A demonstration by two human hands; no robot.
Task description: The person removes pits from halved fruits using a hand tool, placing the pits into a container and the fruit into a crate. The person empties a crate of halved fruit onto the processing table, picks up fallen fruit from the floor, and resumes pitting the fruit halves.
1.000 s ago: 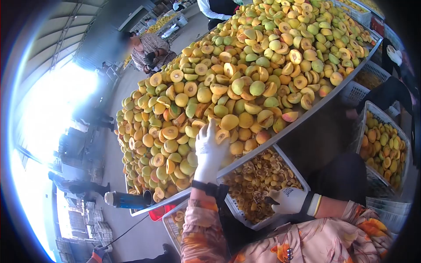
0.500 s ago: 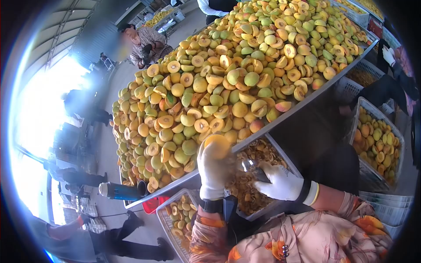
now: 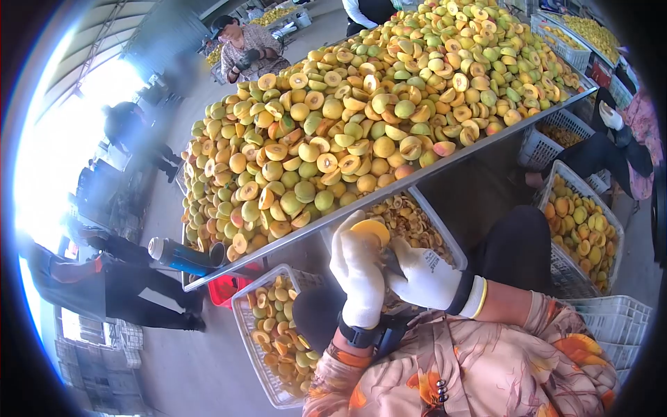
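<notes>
My left hand (image 3: 360, 271), in a white glove, is closed around a yellow peach half (image 3: 373, 229), its cut face turned up. My right hand (image 3: 429, 279), also gloved, presses close against it, gripping a small hand tool (image 3: 392, 263) with a dark handle. The tool's working end is hidden between the hands and the fruit. Beneath both hands stands a crate (image 3: 445, 236) of brown pits and scraps. Just beyond it, a large heap of halved peaches (image 3: 319, 153) covers a metal-edged table (image 3: 445, 162).
A crate of peach halves (image 3: 240, 326) stands at my left, near a red container (image 3: 224, 290). A blue flask (image 3: 182, 255) lies at the table corner. Another full crate (image 3: 611, 260) is at my right. Co-workers stand across the table and sit at the right.
My right hand and tool have moved left, up against the peach half in my left hand; earlier they were apart, the tool's shiny metal end showing. My view has shifted slightly.
</notes>
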